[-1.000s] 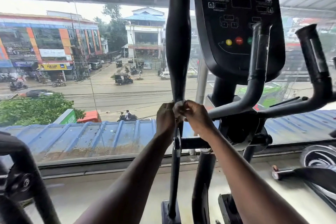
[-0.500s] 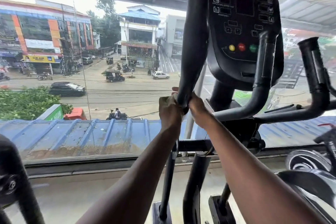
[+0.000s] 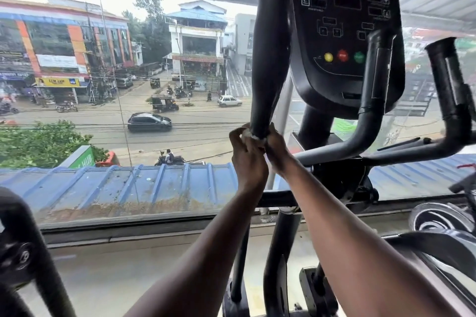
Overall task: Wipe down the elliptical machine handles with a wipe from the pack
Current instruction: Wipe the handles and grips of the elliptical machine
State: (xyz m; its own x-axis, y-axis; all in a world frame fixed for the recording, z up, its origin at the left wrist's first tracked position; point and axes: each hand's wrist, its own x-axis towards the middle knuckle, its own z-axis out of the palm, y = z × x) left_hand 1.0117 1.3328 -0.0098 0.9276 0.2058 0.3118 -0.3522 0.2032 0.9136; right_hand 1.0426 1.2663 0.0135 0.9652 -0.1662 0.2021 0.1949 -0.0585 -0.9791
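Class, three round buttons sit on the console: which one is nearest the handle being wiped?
The yellow button: leftmost of the three, closest to the long handle; red and green lie further right.

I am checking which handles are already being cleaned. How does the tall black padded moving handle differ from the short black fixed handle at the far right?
The tall black padded moving handle runs out of the top of the frame; the short black fixed handle ends in view. Both hands, left hand and right hand, grip the tall one through a white wipe; the short one is untouched. Both are black.
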